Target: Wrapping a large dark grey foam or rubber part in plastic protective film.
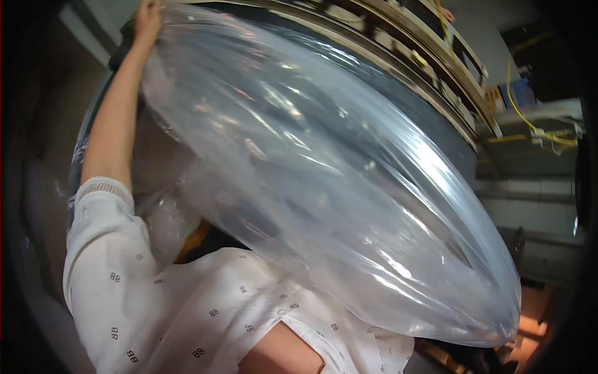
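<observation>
A large sheet of clear plastic film (pixel 299 149) is stretched slantwise in front of me, from the upper left to the lower right. It is creased, glossy and see-through. My left arm reaches far up, and my left hand (pixel 148 23) is closed on the film's upper left corner. The film's other end gathers at the lower right, where only a sliver of skin shows at its edge. My right arm and the fingers of my right hand are hidden behind the film, so their grip cannot be made out.
Beyond the film runs a dark padded-looking surface (pixel 458 146) with a long wooden frame (pixel 398 53) along it. A yellow cord (pixel 512 93) hangs at the right near a blue box (pixel 518 93). More crumpled clear plastic (pixel 163 221) lies beside my left sleeve.
</observation>
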Demonstrator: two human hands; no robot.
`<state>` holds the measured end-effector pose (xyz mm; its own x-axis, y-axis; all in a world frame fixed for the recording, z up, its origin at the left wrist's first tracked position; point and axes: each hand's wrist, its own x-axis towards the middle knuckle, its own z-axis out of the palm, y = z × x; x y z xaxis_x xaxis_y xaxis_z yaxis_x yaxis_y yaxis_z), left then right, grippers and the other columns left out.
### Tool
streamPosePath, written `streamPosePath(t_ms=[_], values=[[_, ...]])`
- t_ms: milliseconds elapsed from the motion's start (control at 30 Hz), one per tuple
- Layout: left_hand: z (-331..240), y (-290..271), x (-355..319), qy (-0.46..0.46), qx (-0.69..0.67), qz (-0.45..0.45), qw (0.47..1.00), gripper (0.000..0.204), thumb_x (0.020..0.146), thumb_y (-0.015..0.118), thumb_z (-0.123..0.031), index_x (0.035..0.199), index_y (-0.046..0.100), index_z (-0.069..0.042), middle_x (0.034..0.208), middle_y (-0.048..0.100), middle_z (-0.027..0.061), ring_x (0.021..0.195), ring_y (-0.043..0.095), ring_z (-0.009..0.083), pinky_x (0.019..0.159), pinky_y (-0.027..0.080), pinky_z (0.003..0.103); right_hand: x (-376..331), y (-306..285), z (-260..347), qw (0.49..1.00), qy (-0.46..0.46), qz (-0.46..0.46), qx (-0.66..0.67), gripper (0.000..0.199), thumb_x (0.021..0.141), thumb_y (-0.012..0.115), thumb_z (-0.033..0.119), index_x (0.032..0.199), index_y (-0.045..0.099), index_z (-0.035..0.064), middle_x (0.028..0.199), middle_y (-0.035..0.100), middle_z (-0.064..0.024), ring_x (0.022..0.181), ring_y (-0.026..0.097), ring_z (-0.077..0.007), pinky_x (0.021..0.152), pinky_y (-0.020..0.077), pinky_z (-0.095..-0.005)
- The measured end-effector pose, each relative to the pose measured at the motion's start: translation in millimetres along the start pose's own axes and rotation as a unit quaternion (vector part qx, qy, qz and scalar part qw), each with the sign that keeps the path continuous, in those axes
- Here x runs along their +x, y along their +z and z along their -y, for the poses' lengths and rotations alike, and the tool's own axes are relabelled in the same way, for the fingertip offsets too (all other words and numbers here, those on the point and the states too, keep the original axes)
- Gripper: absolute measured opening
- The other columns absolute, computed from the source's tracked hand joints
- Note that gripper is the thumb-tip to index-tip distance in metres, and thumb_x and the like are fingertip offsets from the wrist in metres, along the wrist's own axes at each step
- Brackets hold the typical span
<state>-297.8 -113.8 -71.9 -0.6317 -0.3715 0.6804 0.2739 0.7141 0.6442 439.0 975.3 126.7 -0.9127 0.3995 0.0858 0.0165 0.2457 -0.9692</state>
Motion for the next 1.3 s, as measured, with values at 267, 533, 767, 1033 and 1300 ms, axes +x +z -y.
streamPosePath(t_ms=[267,533,767,1033,1300], values=[[109.8,-52.8,38.5,-0.023,-0.012,-0.009,1.000,0.032,0.086,0.054,-0.032,0.103,0.056,-0.006,0.095,0.058,0.0071,0.086,0.054,0.0173,0.078,0.042,0.028,64.4,470.3,-63.3,0.913,-0.102,-0.236,-0.316,0.062,0.088,0.040,0.046,0.130,0.036,0.0010,0.121,0.049,-0.0149,0.106,0.049,-0.0243,0.095,0.0356,-0.0366],[-19.9,35.0,-28.3,0.027,-0.045,0.152,0.987,0.026,0.089,0.052,-0.026,0.102,0.055,-0.004,0.091,0.057,0.0069,0.084,0.053,0.0165,0.077,0.041,0.028,141.7,208.7,114.7,0.676,-0.229,-0.405,-0.571,0.039,0.073,0.038,0.006,0.107,0.055,-0.0020,0.093,0.060,-0.0194,0.090,0.057,-0.0331,0.083,0.0422,-0.0407],[79.0,-40.9,7.2,0.030,0.066,-0.006,0.997,0.030,0.090,0.050,-0.026,0.103,0.054,0.001,0.099,0.058,0.0125,0.093,0.054,0.0221,0.084,0.041,0.030,212.7,411.2,67.1,0.565,-0.402,-0.208,-0.690,0.049,0.083,0.054,0.022,0.130,0.042,0.0199,0.136,0.038,-0.0071,0.127,0.032,-0.0260,0.102,0.0250,-0.0465],[92.4,-144.3,6.5,0.031,0.241,0.102,0.965,0.035,0.092,0.042,-0.033,0.109,0.050,-0.004,0.103,0.058,0.0170,0.094,0.056,0.0306,0.081,0.042,0.035,261.3,447.1,-37.6,0.913,-0.137,-0.084,-0.376,0.033,0.080,0.061,0.026,0.103,0.056,0.0027,0.102,0.055,-0.0128,0.091,0.054,-0.0304,0.079,0.0427,-0.0326],[31.6,-110.5,-17.3,-0.067,0.343,0.089,0.933,0.041,0.093,0.035,-0.041,0.114,0.050,-0.009,0.111,0.057,0.0162,0.102,0.052,0.0364,0.081,0.041,0.039,313.9,483.0,-27.1,0.834,-0.215,-0.196,-0.468,0.047,0.070,0.068,0.044,0.097,0.060,0.0060,0.103,0.049,-0.0073,0.103,0.044,-0.0284,0.087,0.0343,-0.0406]])
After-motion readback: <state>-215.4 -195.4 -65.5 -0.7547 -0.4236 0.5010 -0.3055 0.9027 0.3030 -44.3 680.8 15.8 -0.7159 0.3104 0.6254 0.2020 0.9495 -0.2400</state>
